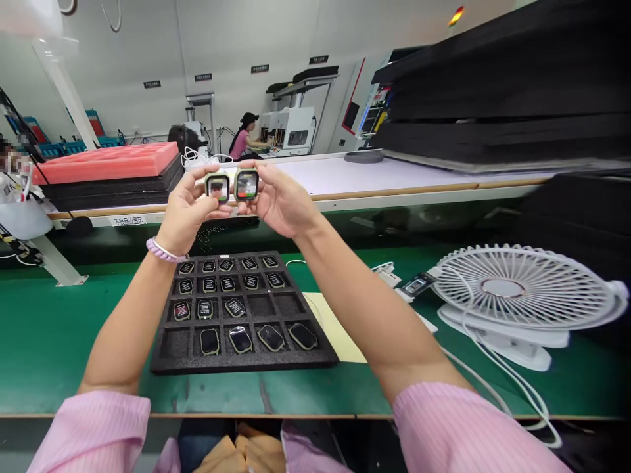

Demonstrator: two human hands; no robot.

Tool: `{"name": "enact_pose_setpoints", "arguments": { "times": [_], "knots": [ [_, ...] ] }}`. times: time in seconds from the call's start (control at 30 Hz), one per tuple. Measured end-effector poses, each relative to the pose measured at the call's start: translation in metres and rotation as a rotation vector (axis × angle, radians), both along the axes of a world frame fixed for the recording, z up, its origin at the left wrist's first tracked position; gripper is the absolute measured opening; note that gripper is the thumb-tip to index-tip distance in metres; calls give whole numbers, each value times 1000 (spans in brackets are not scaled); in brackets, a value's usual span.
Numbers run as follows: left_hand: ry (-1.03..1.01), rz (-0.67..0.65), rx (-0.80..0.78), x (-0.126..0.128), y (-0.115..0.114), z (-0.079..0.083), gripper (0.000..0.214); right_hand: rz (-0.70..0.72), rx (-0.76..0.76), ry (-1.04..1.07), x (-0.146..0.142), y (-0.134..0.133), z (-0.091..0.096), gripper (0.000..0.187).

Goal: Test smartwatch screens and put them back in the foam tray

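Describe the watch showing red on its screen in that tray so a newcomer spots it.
On the green table lies a black tray. Look at the watch in the leftmost slot, second row from the front. Its screen shows red, while the next watch rightward has whitish text.

A pink, finely striped left sleeve (pixel 96 427) and matching right sleeve (pixel 468 430) flank tan clothing (pixel 246 455). Above-left of that clothing, a coiled lilac bracelet (pixel 164 252) circles the left wrist (pixel 173 238).
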State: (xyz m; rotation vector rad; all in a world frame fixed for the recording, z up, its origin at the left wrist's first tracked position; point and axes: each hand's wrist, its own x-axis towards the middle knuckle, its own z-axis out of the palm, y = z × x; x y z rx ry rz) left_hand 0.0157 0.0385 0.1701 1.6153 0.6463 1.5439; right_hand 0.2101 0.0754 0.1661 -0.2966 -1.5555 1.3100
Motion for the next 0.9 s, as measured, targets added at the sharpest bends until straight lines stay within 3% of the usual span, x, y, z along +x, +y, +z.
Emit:
{"name": "enact_pose_setpoints", "arguments": {
  "times": [0.2, 0.43, 0.7, 0.9],
  "knots": [
    [5, 97, 194, 8, 5, 33, 58, -94, 156, -94, 6, -8, 43, 62],
    [32, 117, 246, 10, 0, 45, 60, -87, 212, -124, 12, -19, 57, 66],
    [45, 103, 269, 6, -9, 40, 67, -74, 242, -135, 13, -35, 55, 67],
    [30, 119, 235, 7, -29, 12, 67, -73, 191, -134, 10, -51, 28, 62]
  ]
}}
